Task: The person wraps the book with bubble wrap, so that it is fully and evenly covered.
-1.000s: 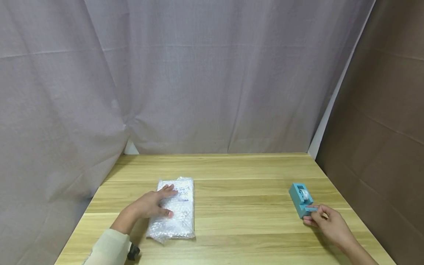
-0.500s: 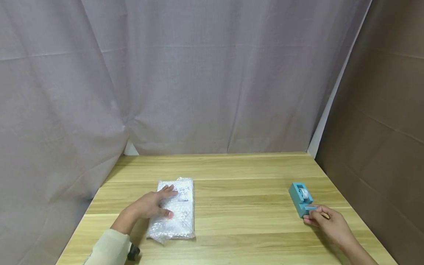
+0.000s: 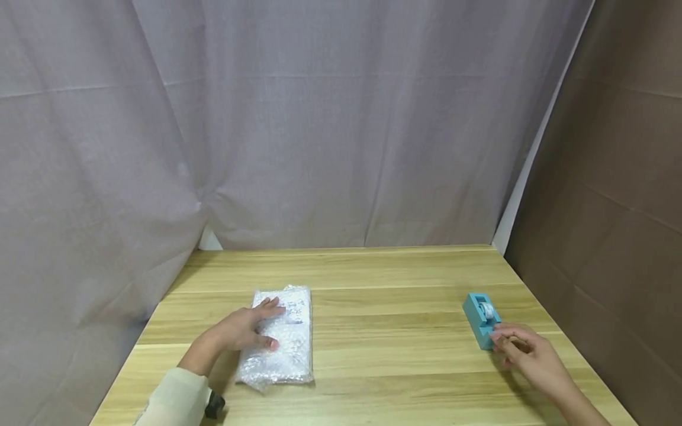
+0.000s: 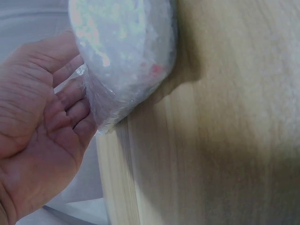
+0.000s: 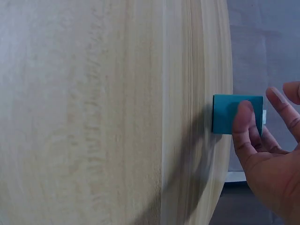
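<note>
A flat rectangular package in clear bubble wrap (image 3: pixel 290 355), with bluish print showing through, lies on the left half of the table. My left hand (image 3: pixel 242 328) rests on its left side, fingers and thumb spread over the wrap; the left wrist view shows the palm beside the crinkled plastic (image 4: pixel 124 42). Toward the right stands a small teal tape dispenser (image 3: pixel 476 322) with a white roll of tape (image 3: pixel 487 310). At its near end is my right hand (image 3: pixel 524 352), thumb and forefinger bent close together. One fingertip touches the teal end face (image 5: pixel 225 115). I cannot tell whether tape is pinched there.
The wood-grain table (image 3: pixel 383 355) carries both things. A grey curtain (image 3: pixel 341 130) hangs behind and at the left, and a brown cloth (image 3: pixel 607 195) along the right side. A dark wrist strap piece (image 3: pixel 215 405) shows by the left sleeve (image 3: pixel 176 399).
My right hand has shifted slightly up and over the dispenser's near end, with its fingers rearranged there. The left hand and the package stay where they were.
</note>
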Available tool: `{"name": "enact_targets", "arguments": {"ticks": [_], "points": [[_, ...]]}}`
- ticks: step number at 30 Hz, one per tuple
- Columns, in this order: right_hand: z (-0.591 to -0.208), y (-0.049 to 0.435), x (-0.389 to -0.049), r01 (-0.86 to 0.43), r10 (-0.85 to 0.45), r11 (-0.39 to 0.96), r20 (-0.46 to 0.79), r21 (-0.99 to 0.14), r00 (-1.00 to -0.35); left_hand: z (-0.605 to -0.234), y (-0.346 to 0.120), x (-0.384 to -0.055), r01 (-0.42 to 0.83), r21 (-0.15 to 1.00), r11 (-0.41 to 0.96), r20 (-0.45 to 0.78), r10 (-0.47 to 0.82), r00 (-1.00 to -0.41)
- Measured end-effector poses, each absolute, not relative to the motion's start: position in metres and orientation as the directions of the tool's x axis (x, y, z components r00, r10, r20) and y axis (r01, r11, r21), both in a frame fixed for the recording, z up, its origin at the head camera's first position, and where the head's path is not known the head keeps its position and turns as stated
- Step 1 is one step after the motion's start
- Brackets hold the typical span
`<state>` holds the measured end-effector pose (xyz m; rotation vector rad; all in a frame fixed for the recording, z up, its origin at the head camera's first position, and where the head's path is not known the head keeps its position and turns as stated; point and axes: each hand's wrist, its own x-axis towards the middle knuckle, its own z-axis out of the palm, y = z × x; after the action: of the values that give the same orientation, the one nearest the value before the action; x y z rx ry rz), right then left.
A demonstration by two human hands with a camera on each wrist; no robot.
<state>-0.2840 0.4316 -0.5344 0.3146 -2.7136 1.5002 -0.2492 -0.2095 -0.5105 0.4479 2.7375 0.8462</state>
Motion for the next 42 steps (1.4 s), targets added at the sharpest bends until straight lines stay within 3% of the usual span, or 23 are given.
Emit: {"name": "enact_targets", "arguments": {"ticks": [5, 21, 30, 42], "points": [[-0.533, 0.425, -0.281, -0.246, -0.156, 0.619, 0.19, -0.746, -0.969, -0.513, -0.211, -0.25, 0.208, 0.584, 0.784, -0.141, 0.351, -0.926], [-0.522, 0.418, -0.286, -0.181, -0.101, 0.739, 0.159, -0.649, -0.982, -0.511, -0.212, -0.251, 0.221, 0.596, 0.772, -0.134, 0.367, -0.921], [-0.517, 0.39, -0.284, -0.359, -0.187, 0.706, 0.329, -0.61, -0.926, -0.511, -0.211, -0.251, 0.218, 0.588, 0.779, -0.133, 0.359, -0.924], [-0.503, 0.339, -0.286, -0.593, -0.357, 0.576, 0.48, -0.562, -0.801, -0.511, -0.204, -0.251, 0.246, 0.567, 0.786, -0.089, 0.355, -0.931]]}}
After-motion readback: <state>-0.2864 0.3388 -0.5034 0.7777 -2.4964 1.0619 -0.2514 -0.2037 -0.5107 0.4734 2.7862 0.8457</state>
